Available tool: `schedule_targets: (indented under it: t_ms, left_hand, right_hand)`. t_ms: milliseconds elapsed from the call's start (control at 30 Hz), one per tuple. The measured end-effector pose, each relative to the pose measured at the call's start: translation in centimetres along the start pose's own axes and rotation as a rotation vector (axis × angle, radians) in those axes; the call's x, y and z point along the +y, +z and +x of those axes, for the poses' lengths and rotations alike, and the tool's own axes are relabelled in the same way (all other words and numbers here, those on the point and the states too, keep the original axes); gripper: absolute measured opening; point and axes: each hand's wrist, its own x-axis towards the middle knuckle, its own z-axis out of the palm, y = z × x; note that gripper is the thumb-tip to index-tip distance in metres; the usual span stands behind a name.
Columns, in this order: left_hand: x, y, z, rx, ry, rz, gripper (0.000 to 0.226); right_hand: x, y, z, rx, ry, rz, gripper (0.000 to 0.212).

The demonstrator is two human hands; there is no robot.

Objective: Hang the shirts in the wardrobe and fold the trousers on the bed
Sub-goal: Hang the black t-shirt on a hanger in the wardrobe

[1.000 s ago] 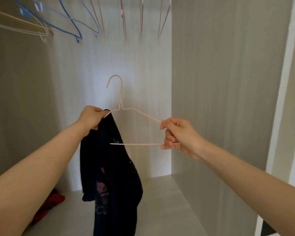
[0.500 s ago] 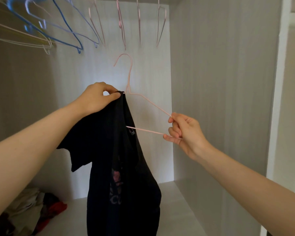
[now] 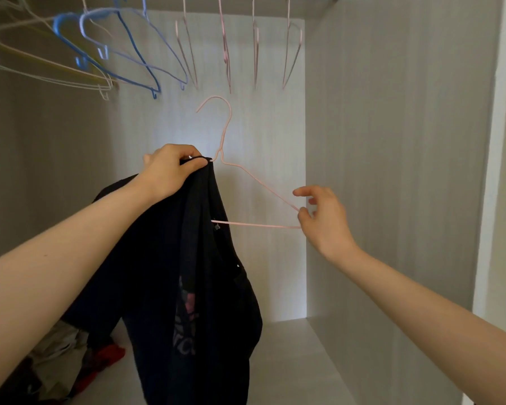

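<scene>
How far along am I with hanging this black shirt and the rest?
Done: nothing visible; the hangers overhead are bare. In hand: the left hand grips the black shirt at the pink hanger's neck; the right hand holds its uncovered end. Left: cover that side, hook it up, then tackle the clothes pile on the wardrobe floor. Trousers and bed are out of view.

Left hand (image 3: 170, 171) grips the black shirt (image 3: 187, 258) at the neck of the pink hanger (image 3: 254, 224); right hand (image 3: 324, 220) touches its corner.
</scene>
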Motion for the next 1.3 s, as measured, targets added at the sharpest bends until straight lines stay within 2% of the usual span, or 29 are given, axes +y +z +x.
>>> schedule_targets:
  t_ms: [100,233,333,433,533,700,767,900,1100,1200,1300]
  left_hand:
    - [0.5,0.3,-0.2,-0.001,-0.006,0.011,0.020]
    - [1.1,0.4,-0.2,-0.023,0.031,-0.126,0.018]
    - [1.3,0.3,-0.2,0.016,0.006,-0.194,0.020]
    - [0.7,-0.5,-0.3,0.053,-0.060,-0.291,0.020]
    - [0.1,-1.6,-0.5,0.083,-0.104,-0.344,0.019]
    - [-1.3,-2.7,-1.0,0.073,-0.178,-0.369,0.024]
    - [-2.1,-3.0,-1.2,0.052,-0.203,-0.378,0.026]
    - [-2.5,-3.0,-1.5,0.013,-0.208,-0.374,0.026]
    - [-3.3,-3.7,-1.4,0.004,-0.184,-0.328,0.025]
    - [-3.6,-3.8,-1.4,-0.009,-0.156,-0.238,0.023]
    - [-3.1,-3.9,-1.4,-0.033,-0.140,-0.244,0.023]
  right_hand:
    - [-1.8,1.7,-1.3,-0.099,-0.116,0.051,0.033]
    - [-3.5,4.3,-3.2,-0.390,-0.127,0.119,0.033]
    - [-3.1,5.8,-4.3,-0.621,-0.129,-0.012,0.051]
    - [-1.2,6.5,-5.1,-0.749,-0.192,-0.367,0.064]
    - [0.7,6.5,-5.2,-0.753,-0.221,-0.537,0.061]
    - [2.4,4.6,-3.5,-0.636,-0.205,-0.413,0.045]
    - [2.7,3.7,-2.5,-0.584,-0.206,-0.440,0.041]
    - [2.5,2.6,-1.4,-0.602,-0.351,-0.608,0.031]
    - [3.2,0.4,0.0,-0.595,-0.409,-0.562,0.029]
    - [2.8,-0.8,1.4,-0.585,-0.365,-0.474,0.016]
    - [1.2,-1.0,2.3,-0.555,-0.171,-0.065,0.010]
